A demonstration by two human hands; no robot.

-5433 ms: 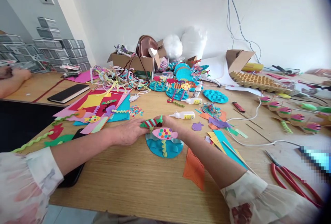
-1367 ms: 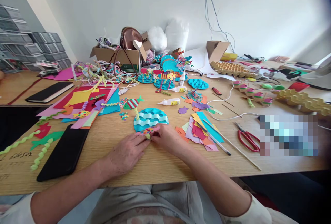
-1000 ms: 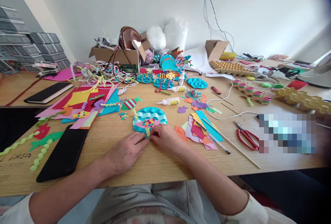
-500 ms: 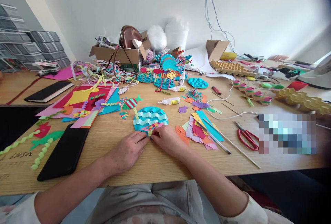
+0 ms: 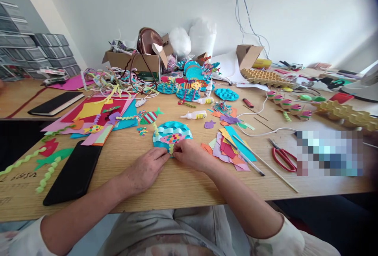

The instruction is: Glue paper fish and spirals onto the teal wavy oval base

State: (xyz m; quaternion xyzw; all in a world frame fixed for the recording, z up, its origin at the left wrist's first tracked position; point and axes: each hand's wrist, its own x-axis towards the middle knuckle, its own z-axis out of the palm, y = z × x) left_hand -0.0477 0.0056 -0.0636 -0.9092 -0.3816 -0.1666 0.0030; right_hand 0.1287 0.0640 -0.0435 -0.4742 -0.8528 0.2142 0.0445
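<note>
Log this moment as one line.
left hand: at near edge of blue disc | right hand: at pale-green stem of pink fish | white bottle: lying beyond blue disc

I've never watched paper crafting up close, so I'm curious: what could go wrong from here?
The pink dotted fish might bend or come loose, as the right hand is at its green stem, by the near edge of the blue disc. The nearer glue bottle lies on its side, so it could leak if uncapped, which I can't tell. The paper scraps lie close to the right forearm, which might sweep them aside.
</note>
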